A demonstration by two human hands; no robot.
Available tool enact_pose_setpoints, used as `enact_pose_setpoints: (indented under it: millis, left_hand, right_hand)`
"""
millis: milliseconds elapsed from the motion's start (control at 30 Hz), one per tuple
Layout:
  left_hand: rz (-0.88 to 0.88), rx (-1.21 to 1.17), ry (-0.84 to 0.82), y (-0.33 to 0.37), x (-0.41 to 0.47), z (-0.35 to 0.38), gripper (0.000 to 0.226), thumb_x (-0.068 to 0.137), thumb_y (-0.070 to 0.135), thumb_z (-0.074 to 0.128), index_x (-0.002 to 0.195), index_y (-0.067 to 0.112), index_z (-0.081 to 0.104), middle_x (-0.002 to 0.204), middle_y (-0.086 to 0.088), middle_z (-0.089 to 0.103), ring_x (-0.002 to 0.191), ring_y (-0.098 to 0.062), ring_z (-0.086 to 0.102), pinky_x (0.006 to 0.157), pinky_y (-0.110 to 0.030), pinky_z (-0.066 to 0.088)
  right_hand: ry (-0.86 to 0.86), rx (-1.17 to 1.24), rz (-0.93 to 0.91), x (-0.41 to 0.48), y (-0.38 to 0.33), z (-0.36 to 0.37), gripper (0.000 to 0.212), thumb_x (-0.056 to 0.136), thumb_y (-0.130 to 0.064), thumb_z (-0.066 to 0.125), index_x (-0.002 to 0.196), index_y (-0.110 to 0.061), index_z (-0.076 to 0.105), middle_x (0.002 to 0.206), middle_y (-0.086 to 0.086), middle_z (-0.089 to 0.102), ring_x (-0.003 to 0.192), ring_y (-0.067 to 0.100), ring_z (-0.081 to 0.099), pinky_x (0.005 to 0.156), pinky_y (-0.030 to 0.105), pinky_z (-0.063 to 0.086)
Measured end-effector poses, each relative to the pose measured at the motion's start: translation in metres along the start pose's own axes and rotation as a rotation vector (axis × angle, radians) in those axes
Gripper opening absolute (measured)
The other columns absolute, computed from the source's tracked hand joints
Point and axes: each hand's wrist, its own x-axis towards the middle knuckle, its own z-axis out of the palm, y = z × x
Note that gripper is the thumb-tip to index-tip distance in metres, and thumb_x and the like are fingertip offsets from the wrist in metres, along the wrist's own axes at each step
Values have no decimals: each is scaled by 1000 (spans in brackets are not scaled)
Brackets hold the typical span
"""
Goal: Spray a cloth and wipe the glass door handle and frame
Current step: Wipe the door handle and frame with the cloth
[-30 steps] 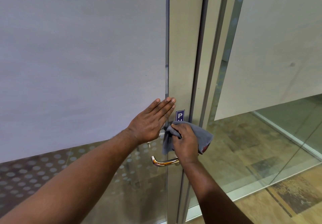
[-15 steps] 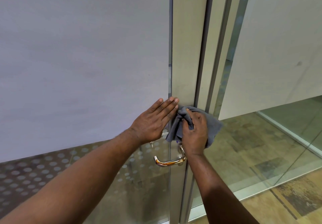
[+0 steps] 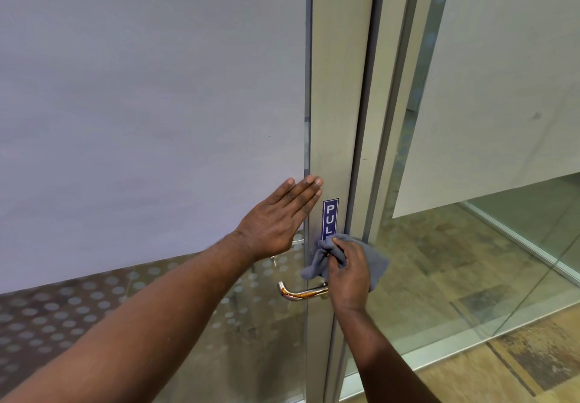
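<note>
The right hand (image 3: 348, 272) has come down the door frame (image 3: 340, 104) since half a second ago, when it pressed the cloth (image 3: 375, 261) higher up, over the blue sign; it now sits lower, just above the handle (image 3: 301, 293), and the sign (image 3: 330, 217) is uncovered again down to its last letters. The grip of the right hand is closed, fingers and thumb bunched on the grey cloth, which is crumpled against the frame with a loose fold hanging to each side of the hand. The left hand (image 3: 276, 224) has not shifted in any way that matters: it lies flat and spread, holding nothing, its palm against the frosted glass (image 3: 141, 104) and its fingertips (image 3: 309, 183) touching the inner edge of the frame. The handle shows brown or copper patches along its lever; whether that is dirt or reflection cannot be told. Judgement: the wipe is running up and down this section of frame, the downward stroke is nearly at the handle, and the handle looks to be the next surface due. No spray bottle is in view.
</note>
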Motion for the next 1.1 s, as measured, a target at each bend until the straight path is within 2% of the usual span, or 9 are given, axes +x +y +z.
enact_pose_setpoints:
  millis: [33, 100, 167, 267, 400, 667, 833, 933, 1100]
  left_hand:
    - [0, 2, -5, 0, 0, 0, 69, 95, 14, 26, 161, 2, 12, 170, -16, 5, 159, -28, 2, 129, -43, -1]
    - [-1, 8, -13, -1, 0, 0, 71, 94, 13, 26, 162, 2, 10, 170, -15, 3, 159, -27, 0, 129, -42, -2]
    - [-3, 9, -13, -1, 0, 0, 72, 93, 13, 26, 162, 2, 8, 170, -16, 3, 159, -27, 0, 129, -42, -3]
    - [-2, 15, -12, -1, -1, 2, 72, 93, 13, 24, 162, 3, 5, 171, -15, 0, 159, -27, -2, 129, -42, -5]
    - [-2, 14, -3, -1, -1, 3, 76, 93, 12, 36, 162, 1, 4, 171, -16, 0, 159, -28, -2, 129, -43, -3]
    - [-1, -18, 52, 0, 0, 3, 66, 103, 20, 43, 160, 0, 18, 170, -18, 12, 158, -30, 8, 129, -45, 8]
    - [-4, 4, 37, 0, -2, 5, 76, 93, 11, 47, 161, 0, 14, 170, -17, 7, 159, -29, 4, 129, -44, 4]
    - [-3, 7, 28, 0, -1, 5, 78, 92, 11, 47, 161, 1, 12, 170, -17, 5, 159, -29, 3, 129, -44, 2]
    - [2, 20, 10, 0, -1, 5, 74, 93, 11, 37, 162, 1, 11, 170, -16, 3, 159, -28, 1, 129, -43, -2]
  right_hand:
    - [162, -22, 10, -12, -4, 12, 31, 103, -18, 54, 134, -20, 61, 145, -5, 52, 122, -24, 40, 102, 9, 38]
    - [508, -182, -55, -35, -13, 40, 30, 97, -16, 61, 126, -25, 65, 127, -13, 56, 107, -18, 45, 93, 5, 38]
    - [539, -246, -115, -47, -27, 49, 29, 95, -16, 63, 123, -25, 66, 123, -7, 59, 105, -3, 49, 88, 1, 37]
    - [505, -193, -84, -37, -41, 40, 28, 94, -13, 65, 119, -23, 67, 119, -5, 59, 102, 4, 52, 85, 3, 39]
    - [556, -184, -299, -34, -65, 46, 26, 89, -7, 73, 113, -15, 71, 112, -6, 65, 103, 5, 60, 98, 23, 51]
    - [625, -207, -498, -18, -92, 43, 23, 89, -6, 76, 112, -5, 74, 109, 2, 71, 106, 13, 65, 101, 28, 52]
    - [513, -299, -334, -31, -59, 48, 27, 88, -3, 75, 114, -9, 73, 112, 1, 70, 105, 13, 65, 98, 36, 56]
    - [384, -279, -172, -39, -47, 44, 30, 89, -2, 68, 113, -20, 72, 115, -1, 64, 101, 10, 58, 93, 32, 53]
    - [368, -315, -139, -42, -47, 42, 31, 88, -4, 66, 111, -24, 73, 114, -4, 62, 97, 7, 55, 86, 20, 49]
